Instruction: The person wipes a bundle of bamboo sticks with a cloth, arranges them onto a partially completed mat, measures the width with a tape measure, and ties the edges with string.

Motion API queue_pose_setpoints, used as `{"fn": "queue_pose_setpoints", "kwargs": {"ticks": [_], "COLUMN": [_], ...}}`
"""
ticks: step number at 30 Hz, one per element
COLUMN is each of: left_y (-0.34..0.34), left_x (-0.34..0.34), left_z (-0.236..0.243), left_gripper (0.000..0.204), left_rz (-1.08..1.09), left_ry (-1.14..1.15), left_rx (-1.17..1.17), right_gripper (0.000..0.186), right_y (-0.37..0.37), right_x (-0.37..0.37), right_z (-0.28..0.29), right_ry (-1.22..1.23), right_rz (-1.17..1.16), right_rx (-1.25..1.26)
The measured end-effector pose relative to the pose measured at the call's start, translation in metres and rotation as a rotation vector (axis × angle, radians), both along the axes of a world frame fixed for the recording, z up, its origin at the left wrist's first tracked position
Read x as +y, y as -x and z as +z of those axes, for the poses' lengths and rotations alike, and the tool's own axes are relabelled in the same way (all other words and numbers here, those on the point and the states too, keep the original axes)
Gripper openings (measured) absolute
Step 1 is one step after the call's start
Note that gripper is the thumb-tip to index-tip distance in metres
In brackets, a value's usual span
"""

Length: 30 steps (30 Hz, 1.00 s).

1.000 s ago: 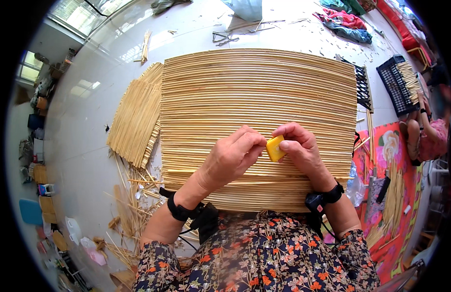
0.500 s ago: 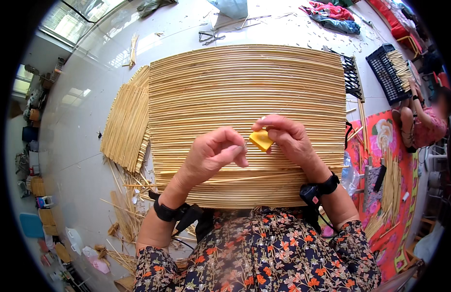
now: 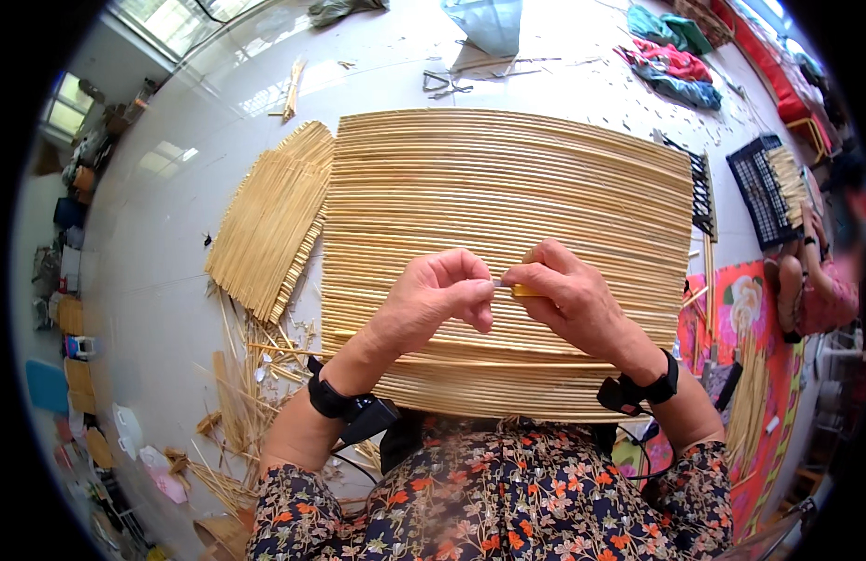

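Observation:
A wide mat of straw-coloured stalks (image 3: 508, 187) laid side by side spreads in front of me. Above its nearer half, my right hand (image 3: 568, 294) pinches a small yellow block (image 3: 525, 291), seen nearly edge-on and partly covered by the fingers. My left hand (image 3: 447, 294) is closed in a pinch just left of it. A small pale bit shows between the two sets of fingertips. What the left fingers hold is too fine to make out.
Left of the mat lies a stack of cut stalks (image 3: 269, 224), with loose stalks and scraps nearer me. A blue bag (image 3: 489, 23) and cloths (image 3: 671, 61) lie beyond. At right, a person (image 3: 825, 290) sits by a black crate (image 3: 765, 192) on a red patterned sheet (image 3: 741, 290).
My right hand has turned, so the yellow block shows only its edge and sits closer to the left fingertips. The whole view has shifted, moving the scene right and down.

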<state>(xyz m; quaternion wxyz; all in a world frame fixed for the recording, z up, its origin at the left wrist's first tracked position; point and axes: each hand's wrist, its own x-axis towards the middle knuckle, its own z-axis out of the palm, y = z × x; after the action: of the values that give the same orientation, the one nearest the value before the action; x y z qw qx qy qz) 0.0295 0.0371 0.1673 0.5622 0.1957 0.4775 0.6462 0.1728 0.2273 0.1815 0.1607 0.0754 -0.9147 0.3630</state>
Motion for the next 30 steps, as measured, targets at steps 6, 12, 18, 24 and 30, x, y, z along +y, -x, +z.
{"fn": "queue_pose_setpoints", "kwargs": {"ticks": [6,12,18,24,30], "left_y": [0.079,0.178,0.212,0.23,0.229], "left_x": [-0.026,-0.037,-0.029,-0.031,-0.025], "left_z": [-0.009,-0.033,-0.039,-0.06,-0.062], "left_gripper": [0.01,0.012,0.01,0.009,0.016], "left_rz": [0.385,0.694,0.684,0.581,0.647], "left_ry": [-0.032,0.0,0.072,0.077,0.098], "left_rx": [0.175,0.52,0.248,0.142,0.114], "right_gripper": [0.009,0.011,0.006,0.005,0.004], "right_y": [0.052,0.129,0.178,0.181,0.18], "right_x": [0.018,0.018,0.017,0.021,0.025], "right_z": [0.017,0.007,-0.013,-0.018,-0.021], "right_ry": [-0.083,-0.145,-0.174,-0.204,-0.185], "right_rz": [-0.043,-0.02,-0.067,-0.071,-0.092], "right_rx": [0.03,0.094,0.071,0.07,0.073]}}
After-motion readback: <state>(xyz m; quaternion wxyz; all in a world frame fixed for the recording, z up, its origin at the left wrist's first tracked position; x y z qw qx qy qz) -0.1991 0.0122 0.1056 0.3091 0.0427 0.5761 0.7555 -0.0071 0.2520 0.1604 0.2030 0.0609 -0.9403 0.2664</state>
